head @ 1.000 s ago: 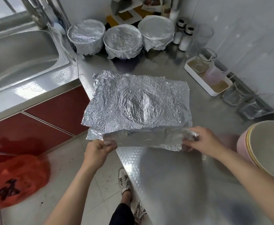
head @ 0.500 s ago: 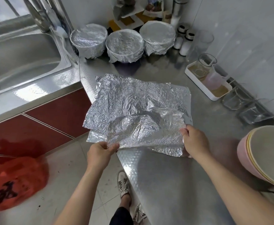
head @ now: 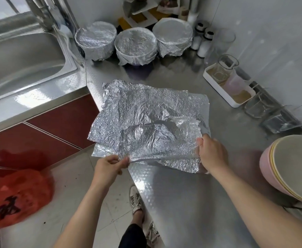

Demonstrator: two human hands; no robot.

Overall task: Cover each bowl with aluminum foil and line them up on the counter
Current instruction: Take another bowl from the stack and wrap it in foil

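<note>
Stainless-steel kitchen surface (head: 191,203) beside a sink (head: 21,58): both hands are on a crumpled foil sheet.

Left hand (head: 109,169), lower centre of the frame, pinches the near-left corner of the top foil sheet (head: 157,140) between thumb and fingers. Right hand (head: 212,154), right of centre, grips the sheet's right edge with its fingers curled round it. The sheet is raised and rumpled above a pile of foil sheets (head: 146,104) lying at centre frame, whose left side overhangs the surface edge. Three foil-covered bowls (head: 135,45) stand in a row at upper centre, close together. A tilted stack of uncovered bowls (head: 296,167), the outermost pink, sits at the right edge. A white tray (head: 211,81) holding glass containers is at upper right. A red plastic bag (head: 16,197) lies on the floor, lower left.
</note>
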